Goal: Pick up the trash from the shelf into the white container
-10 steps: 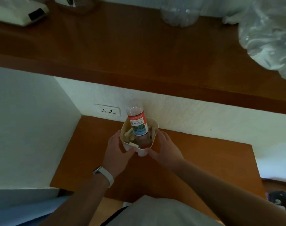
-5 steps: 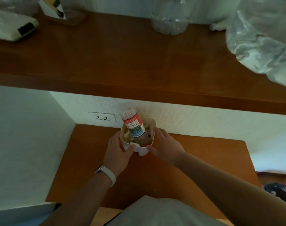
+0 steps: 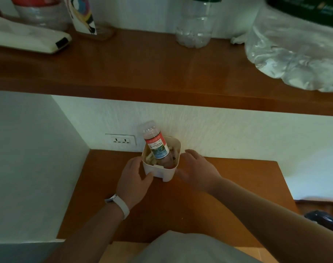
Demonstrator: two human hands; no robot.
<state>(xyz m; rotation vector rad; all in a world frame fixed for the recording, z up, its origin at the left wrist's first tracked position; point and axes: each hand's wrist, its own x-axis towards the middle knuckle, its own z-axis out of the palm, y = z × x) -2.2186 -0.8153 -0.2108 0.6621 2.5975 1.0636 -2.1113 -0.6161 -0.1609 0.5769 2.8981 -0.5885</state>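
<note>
Left grip: the left hand (image 3: 132,177) holds the small white plastic container (image 3: 161,170) at its left wall, thumb across the front face and fingers curled round the side in a moderate clasp.
Right grip: the right hand (image 3: 197,171) lies just beside the right wall with fingers straight and spread, grasping nothing (it is blurred, so I cannot tell whether the fingertips touch).
Container: upright on the lower brown wooden ledge (image 3: 218,215), close to the white wall and near the wall socket (image 3: 121,140).
Contents: a clear plastic bottle with a red-and-blue label (image 3: 157,149) sticks out well above the rim, tilted; the small scraps around it are too small to name.
Shelf: the upper brown wooden shelf (image 3: 142,63) bears a clear empty plastic bottle (image 3: 196,29) and a crumpled clear plastic bag (image 3: 294,59), well apart from the container.
Step in hand: probably steadying the container.
Doing it well: keep it level and brace both walls, since the tall bottle likely makes it top-heavy.
</note>
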